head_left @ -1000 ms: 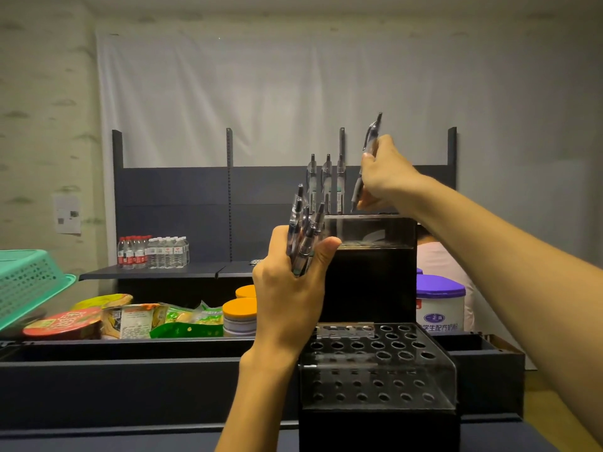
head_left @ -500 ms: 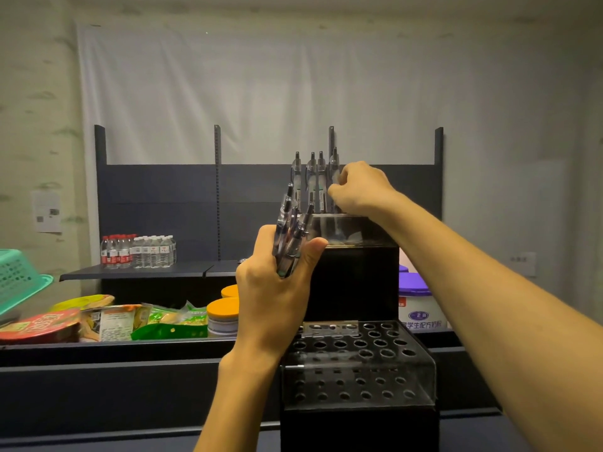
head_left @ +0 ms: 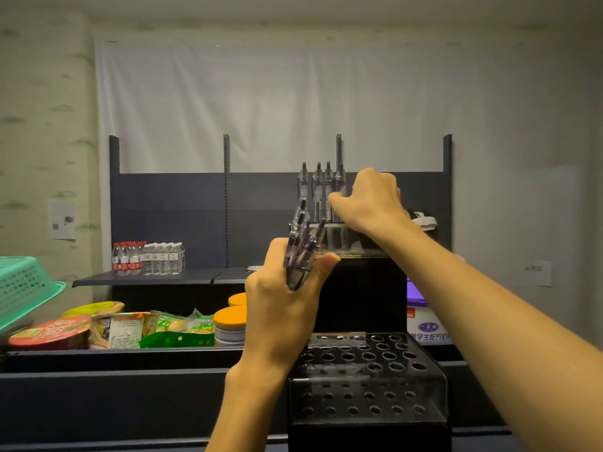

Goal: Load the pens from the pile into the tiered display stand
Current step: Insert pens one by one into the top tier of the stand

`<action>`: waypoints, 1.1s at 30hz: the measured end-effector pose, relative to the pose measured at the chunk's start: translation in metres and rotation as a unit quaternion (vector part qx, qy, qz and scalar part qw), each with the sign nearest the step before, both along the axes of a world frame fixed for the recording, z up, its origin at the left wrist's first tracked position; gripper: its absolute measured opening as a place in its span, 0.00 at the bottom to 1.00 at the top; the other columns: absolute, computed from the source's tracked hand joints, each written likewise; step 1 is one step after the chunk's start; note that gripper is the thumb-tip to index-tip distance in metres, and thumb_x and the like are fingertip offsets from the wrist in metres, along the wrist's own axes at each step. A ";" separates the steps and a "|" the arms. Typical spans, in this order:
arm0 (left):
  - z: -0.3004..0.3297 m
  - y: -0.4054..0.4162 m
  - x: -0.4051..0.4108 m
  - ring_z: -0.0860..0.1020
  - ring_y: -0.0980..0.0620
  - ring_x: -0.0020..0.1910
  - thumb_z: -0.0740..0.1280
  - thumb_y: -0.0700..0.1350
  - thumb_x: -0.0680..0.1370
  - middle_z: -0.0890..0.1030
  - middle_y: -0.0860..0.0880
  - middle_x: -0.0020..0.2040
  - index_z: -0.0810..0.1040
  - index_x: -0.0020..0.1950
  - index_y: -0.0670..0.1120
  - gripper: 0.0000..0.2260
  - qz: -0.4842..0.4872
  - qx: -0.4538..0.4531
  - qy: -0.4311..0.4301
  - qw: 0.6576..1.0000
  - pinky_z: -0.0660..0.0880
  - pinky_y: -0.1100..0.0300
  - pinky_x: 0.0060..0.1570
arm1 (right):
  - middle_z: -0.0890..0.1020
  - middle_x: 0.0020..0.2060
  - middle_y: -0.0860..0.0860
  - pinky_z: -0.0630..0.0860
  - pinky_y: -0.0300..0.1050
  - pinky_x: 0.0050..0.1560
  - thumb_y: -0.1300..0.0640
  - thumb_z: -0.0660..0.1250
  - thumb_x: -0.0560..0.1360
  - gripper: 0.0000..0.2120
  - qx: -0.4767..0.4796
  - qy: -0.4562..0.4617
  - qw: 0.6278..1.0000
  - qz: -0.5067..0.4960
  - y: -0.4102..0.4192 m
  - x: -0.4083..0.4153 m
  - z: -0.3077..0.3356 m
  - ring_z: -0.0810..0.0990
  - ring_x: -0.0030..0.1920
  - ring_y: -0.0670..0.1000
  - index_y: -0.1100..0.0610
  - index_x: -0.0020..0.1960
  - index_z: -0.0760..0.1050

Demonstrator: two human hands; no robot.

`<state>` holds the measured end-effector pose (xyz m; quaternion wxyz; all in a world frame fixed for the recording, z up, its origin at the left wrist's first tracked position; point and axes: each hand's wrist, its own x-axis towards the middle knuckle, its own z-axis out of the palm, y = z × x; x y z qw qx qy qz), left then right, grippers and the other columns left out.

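While the left hand (head_left: pixel 287 308) stands upright in front of the clear acrylic tiered display stand with its rows of round holes (head_left: pixel 365 383), its fingers and thumb are clamped around a bundle of clear-barrelled pens with dark tips (head_left: pixel 301 246), which fan upward out of the fist. Higher and further back, the right hand (head_left: pixel 368 200) reaches to the stand's top tier, its fingers curled down beside the rightmost of four clear pens standing upright in the top tier (head_left: pixel 321 187); from where I stand I cannot tell whether those fingers pinch that pen or only touch it. All holes on the lower front tier that I can see hold nothing. To the left, on a dark shelf, lie a green snack packet (head_left: pixel 177 331), a red instant-noodle bowl (head_left: pixel 50 332) and orange-lidded jars (head_left: pixel 230 324), with a turquoise plastic basket (head_left: pixel 23 288) tilted at the edge. Small water bottles (head_left: pixel 148 257) stand in a row on a further dark shelf against the white sheet on the wall. A purple-lidded tub (head_left: pixel 424 321) shows just right of the stand.
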<state>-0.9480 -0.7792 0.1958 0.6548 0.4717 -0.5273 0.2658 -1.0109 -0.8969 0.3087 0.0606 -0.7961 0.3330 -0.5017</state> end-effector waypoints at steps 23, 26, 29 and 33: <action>0.000 -0.002 0.001 0.74 0.58 0.27 0.69 0.43 0.76 0.79 0.54 0.35 0.73 0.43 0.46 0.06 -0.009 -0.007 0.023 1.000 0.66 0.70 0.25 | 0.76 0.38 0.46 0.65 0.48 0.48 0.45 0.62 0.71 0.14 -0.259 -0.136 0.931 0.219 0.026 -0.007 -0.081 0.70 0.49 0.51 0.54 0.36 0.75; 0.000 -0.002 0.001 0.75 0.58 0.29 0.72 0.43 0.74 0.79 0.54 0.36 0.72 0.43 0.47 0.08 0.017 -0.029 0.024 0.999 0.65 0.72 0.26 | 0.74 0.42 0.46 0.63 0.49 0.50 0.42 0.62 0.70 0.12 -0.251 -0.099 0.937 0.220 0.028 -0.007 -0.084 0.67 0.52 0.50 0.50 0.39 0.71; -0.001 -0.001 0.001 0.75 0.58 0.30 0.72 0.45 0.73 0.76 0.55 0.30 0.70 0.44 0.48 0.11 0.038 -0.035 0.022 0.998 0.64 0.73 0.26 | 0.74 0.45 0.47 0.63 0.50 0.52 0.39 0.62 0.70 0.13 -0.251 -0.077 0.940 0.216 0.029 -0.007 -0.085 0.66 0.53 0.50 0.49 0.39 0.70; -0.002 -0.001 0.004 0.77 0.61 0.33 0.72 0.45 0.74 0.77 0.58 0.33 0.69 0.48 0.48 0.11 0.047 -0.020 0.003 0.999 0.66 0.74 0.28 | 0.71 0.49 0.46 0.63 0.55 0.58 0.37 0.59 0.70 0.20 -0.254 -0.025 0.947 0.196 0.029 -0.005 -0.086 0.63 0.57 0.50 0.53 0.39 0.77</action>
